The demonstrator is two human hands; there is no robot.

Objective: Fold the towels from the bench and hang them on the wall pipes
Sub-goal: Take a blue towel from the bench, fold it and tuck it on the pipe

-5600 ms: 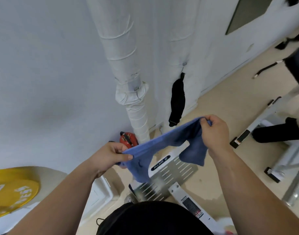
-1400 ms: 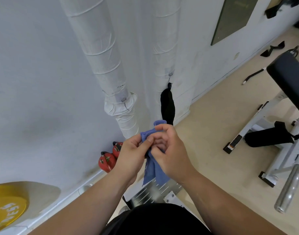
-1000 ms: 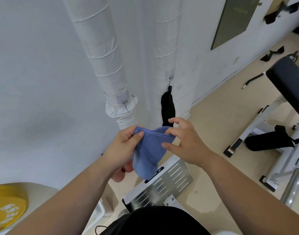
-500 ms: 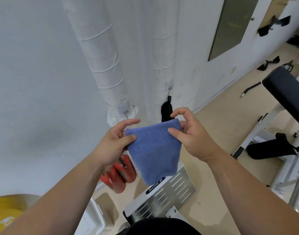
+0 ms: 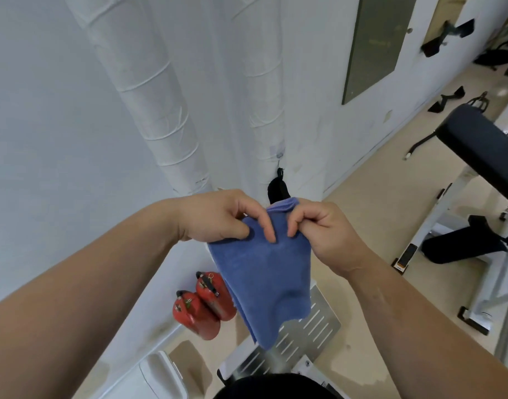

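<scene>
A folded blue towel (image 5: 267, 283) hangs in front of me, pinched at its top edge by both hands. My left hand (image 5: 218, 217) grips the top left part and my right hand (image 5: 324, 228) grips the top right, fingertips almost touching. Behind them rise two white wrapped wall pipes, the left pipe (image 5: 152, 102) and the right pipe (image 5: 264, 90). A black towel (image 5: 277, 190) hangs from a hook on the right pipe, mostly hidden by my hands.
Two red fire extinguishers (image 5: 204, 303) stand on the floor by the wall. A perforated metal footplate (image 5: 301, 335) lies under the towel. At the right are a black padded bench (image 5: 483, 148) and its white frame (image 5: 454, 214).
My hands have come closer together on the towel's top edge and lifted it toward the pipes. Earlier the towel was stretched wide, then folded to this narrow shape.
</scene>
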